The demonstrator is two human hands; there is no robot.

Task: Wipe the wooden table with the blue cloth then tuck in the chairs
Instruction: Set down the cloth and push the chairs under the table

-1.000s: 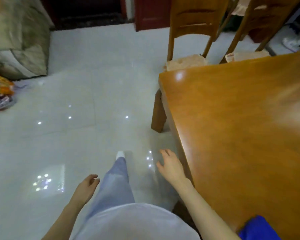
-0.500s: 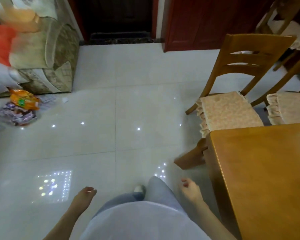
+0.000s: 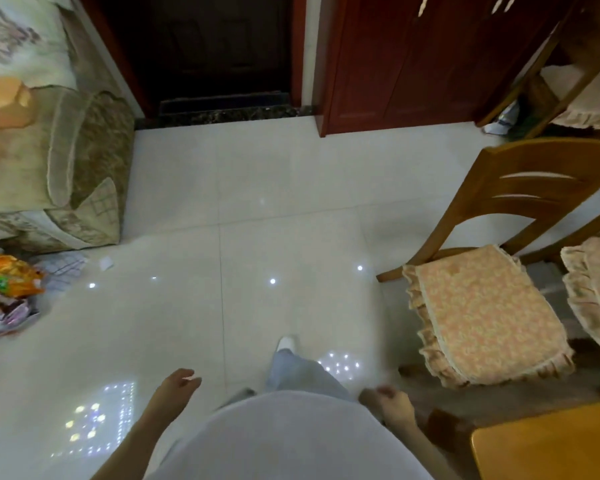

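Observation:
Only a corner of the wooden table (image 3: 548, 441) shows at the bottom right. A wooden chair (image 3: 520, 188) with a peach frilled cushion (image 3: 478, 313) stands pulled out beyond that corner. A second cushioned chair (image 3: 596, 289) sits at the right edge. My left hand (image 3: 175, 389) hangs over the floor, fingers loosely apart, holding nothing. My right hand (image 3: 388, 403) is low beside my leg, left of the table corner, fingers curled and empty. The blue cloth is out of view.
A patterned sofa (image 3: 70, 161) stands at the left with snack packets (image 3: 7, 282) on the floor beside it. A dark doorway (image 3: 219, 53) and red wooden doors (image 3: 413, 60) are ahead. A third chair (image 3: 582, 88) is at the top right. Glossy white tiles (image 3: 257, 244) lie between.
My view has swung left and forward along the table's end; the table has slid to the bottom right corner and the blue cloth has left view. My right hand has dropped off the table edge.

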